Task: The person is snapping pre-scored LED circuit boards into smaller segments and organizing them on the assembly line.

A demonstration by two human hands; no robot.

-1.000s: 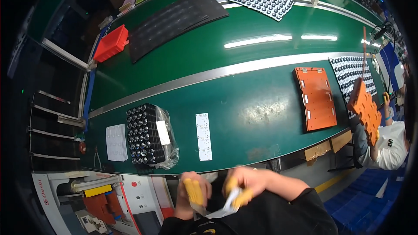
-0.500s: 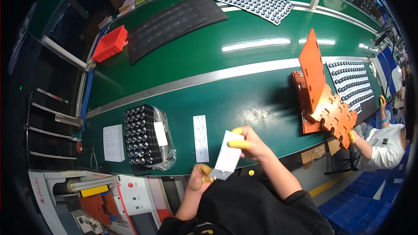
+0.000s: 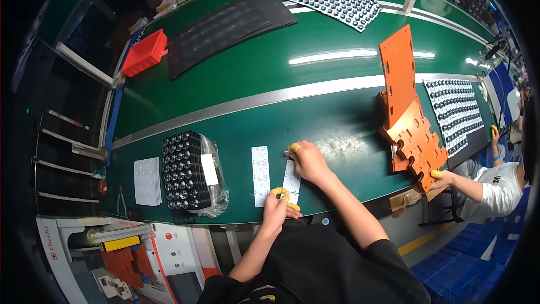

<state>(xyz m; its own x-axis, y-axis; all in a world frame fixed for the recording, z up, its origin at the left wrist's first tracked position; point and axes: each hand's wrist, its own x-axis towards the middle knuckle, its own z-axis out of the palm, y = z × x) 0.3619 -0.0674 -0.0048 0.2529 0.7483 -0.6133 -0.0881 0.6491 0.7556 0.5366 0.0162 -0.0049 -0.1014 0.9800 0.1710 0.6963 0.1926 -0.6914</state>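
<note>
A narrow white circuit board is between my hands, low over or on the green worktop. Yellow covers sit on my fingertips. My left hand is closed on the board's near end, and my right hand pinches its far end, partly hiding it. Just left of it, a second white board strip with small dark marks lies flat on the table, close to my left fingers.
Left stand a bagged stack of black trays with round shiny parts, white sheets and pliers. At right a co-worker's hand holds an orange hinged fixture. Farther off are a red bin and black sheets.
My hands have lowered the white board from near my body to the worktop beside the other strip. My right hand has moved farther away. The co-worker's orange fixture has tilted and shifted slightly.
</note>
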